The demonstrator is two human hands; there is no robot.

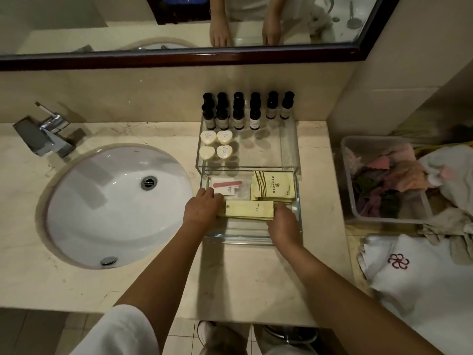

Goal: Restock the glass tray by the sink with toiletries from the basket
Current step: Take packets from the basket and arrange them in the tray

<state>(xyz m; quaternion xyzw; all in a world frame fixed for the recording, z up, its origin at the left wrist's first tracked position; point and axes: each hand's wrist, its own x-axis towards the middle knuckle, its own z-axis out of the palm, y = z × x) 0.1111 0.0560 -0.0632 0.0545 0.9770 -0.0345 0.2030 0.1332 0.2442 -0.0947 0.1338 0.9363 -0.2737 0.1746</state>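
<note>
Over glass tray (238, 239), outstretched hands (202, 208) (284, 224) pinch packet's (245, 210) ends.

Both bare forearms reach fwd from the bottom of view and converge, w/ a white short sleeve (122, 331) on the L upper arm. L hand (202, 207) is palm down, fingers curled onto the left end of a flat pale-yellow paper packet (247, 210). R hand (284, 224) is opposite, palm down, fingers curled on the packet's right end, so it's held btwn both hands.

A white short sleeve (122, 331) covers the left upper arm, forearms (332, 278) bare.
</note>
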